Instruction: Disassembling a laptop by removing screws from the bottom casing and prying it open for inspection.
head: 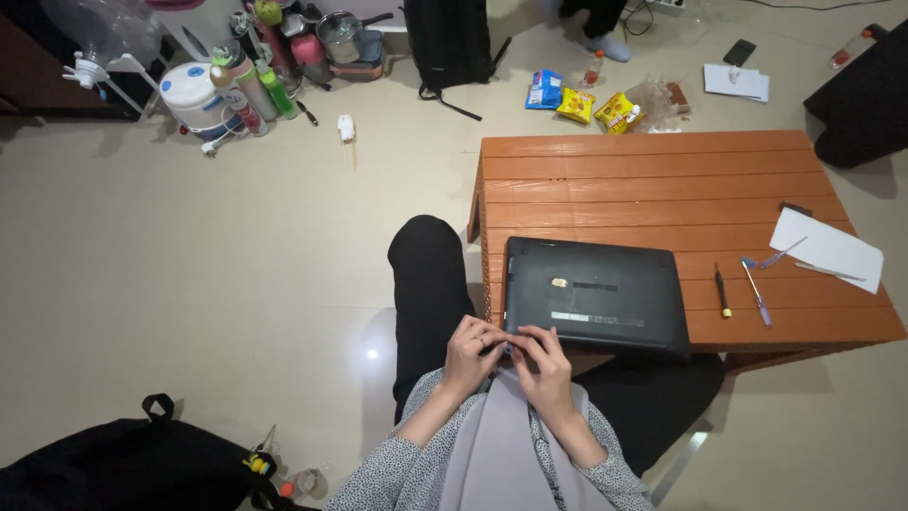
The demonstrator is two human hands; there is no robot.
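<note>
- Hands first: we see left hand and right hand pulled close together over the lap, fingertips meeting, pinching a tiny dark item between them; too small for us to tell what it is.
- Small item sits just off the near-left corner of the laptop, right at the bench's near edge.
- Laptop is black, lid shut, bottom side up, lying flat on the near-left part of the orange slatted bench.
- Right of the laptop we note a dark pen-like tool, then a blue-handled screwdriver, both flat on the bench, apart from each other.
- Far right of the bench: white paper sheet with another slim tool at its left edge.
- Floor beyond the bench: snack packets, yellow and blue, plus more papers and a phone.
- Far left on the floor: bottles, a pot and a white water container clustered.
- Near left: black bag on the floor.
- We see the person seated, black trousers, patterned sleeves.
</note>
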